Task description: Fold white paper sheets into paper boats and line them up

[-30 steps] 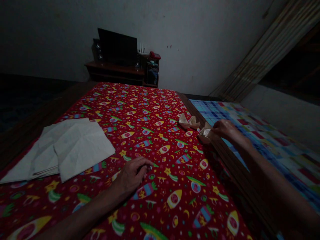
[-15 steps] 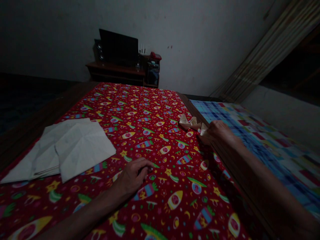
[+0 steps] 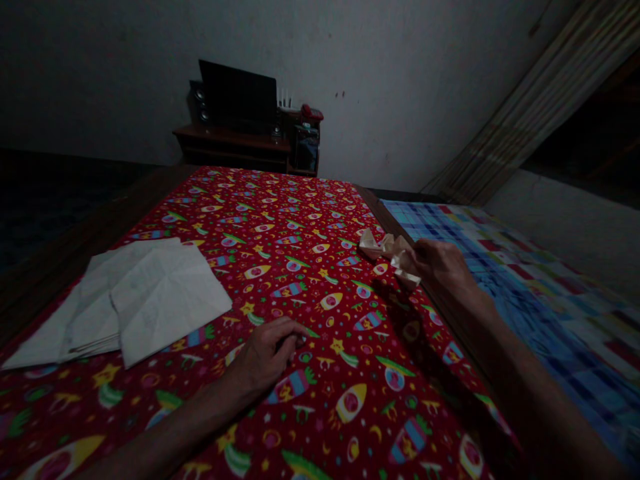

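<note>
The right hand's [image 3: 445, 263] grip was closed on the edge of a small, tan, angular folded-paper shape [image 3: 406, 267], with pale upturned flaps and a creased, pointed body. Just beyond the grip, toward the screen, sat a similar tan folded-paper piece [image 3: 373, 245]; dim light hid whether the two touched. Below the grip ran a dark brown wooden edge [image 3: 453, 327]. Well to its left, the left hand [image 3: 267, 347] rested loosely curled on the red rocket-print cloth [image 3: 320, 363], near creased, flat white paper sheets [image 3: 173, 293].
</note>
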`<state>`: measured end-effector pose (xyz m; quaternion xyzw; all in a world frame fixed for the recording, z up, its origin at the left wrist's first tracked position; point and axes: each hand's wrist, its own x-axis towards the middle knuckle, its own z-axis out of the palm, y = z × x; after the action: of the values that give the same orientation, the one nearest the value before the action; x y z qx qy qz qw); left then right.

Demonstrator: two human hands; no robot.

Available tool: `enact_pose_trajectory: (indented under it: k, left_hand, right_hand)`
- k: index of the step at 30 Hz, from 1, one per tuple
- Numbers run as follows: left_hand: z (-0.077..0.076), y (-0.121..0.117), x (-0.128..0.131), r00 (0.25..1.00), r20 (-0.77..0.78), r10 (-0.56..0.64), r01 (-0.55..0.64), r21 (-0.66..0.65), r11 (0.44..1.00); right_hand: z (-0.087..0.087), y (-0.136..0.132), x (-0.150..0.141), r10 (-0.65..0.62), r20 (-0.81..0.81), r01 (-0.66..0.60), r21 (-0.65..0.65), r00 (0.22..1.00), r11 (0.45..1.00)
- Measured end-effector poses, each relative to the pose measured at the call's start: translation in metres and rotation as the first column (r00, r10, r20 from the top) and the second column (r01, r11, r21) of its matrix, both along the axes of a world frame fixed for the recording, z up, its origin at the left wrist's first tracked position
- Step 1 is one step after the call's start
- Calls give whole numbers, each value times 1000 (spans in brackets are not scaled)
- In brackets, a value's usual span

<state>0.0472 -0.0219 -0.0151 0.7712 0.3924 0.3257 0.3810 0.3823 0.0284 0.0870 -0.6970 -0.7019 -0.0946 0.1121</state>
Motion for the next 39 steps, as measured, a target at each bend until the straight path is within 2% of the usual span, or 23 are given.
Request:
enact_pose_trajectory:
  k: [2,4,7,10,13,17,19,24,31,35,39]
  left_hand:
    - [1,-1,0,1000,29,11,-9,-83,997]
    - [2,-1,1,995,95,29,-12,-177,984]
    - [3,1,1,969,224,108,-34,-312,950]
    - [1,6,0,951,240,193,-79,-415,906]
    - [1,8,0,942,266,205,-57,-475,878]
    - [6,6,1,918,369,145,88,-547,833]
    - [9,5,2,917,381,122,121,-556,823]
    - [8,3,3,920,359,155,76,-554,829]
    - [-1,5,1,881,393,263,27,-597,802]
    - [-1,6,0,870,427,246,68,-598,798]
    - [-2,7,-1,869,454,200,129,-597,792]
  right_hand:
    - [-4,-13,-29,160,-228,-145,83,960,986]
    - [-17,-26,-64,297,-365,-291,74,882,954]
    - [-43,-42,-113,375,-452,-405,32,809,914]
    - [-62,-49,-138,423,-482,-463,40,767,885]
    - [-68,-48,-142,443,-512,-484,59,736,873]
    - [-66,-50,-142,448,-526,-492,63,723,868]
    - [-64,-54,-145,429,-527,-478,50,734,877]
    - [-64,-62,-155,435,-504,-478,49,746,877]
    - [-63,-68,-159,504,-579,-572,78,641,817]
    - [-62,-68,-158,558,-577,-631,94,596,770]
    - [-69,-67,-157,592,-539,-642,117,599,757]
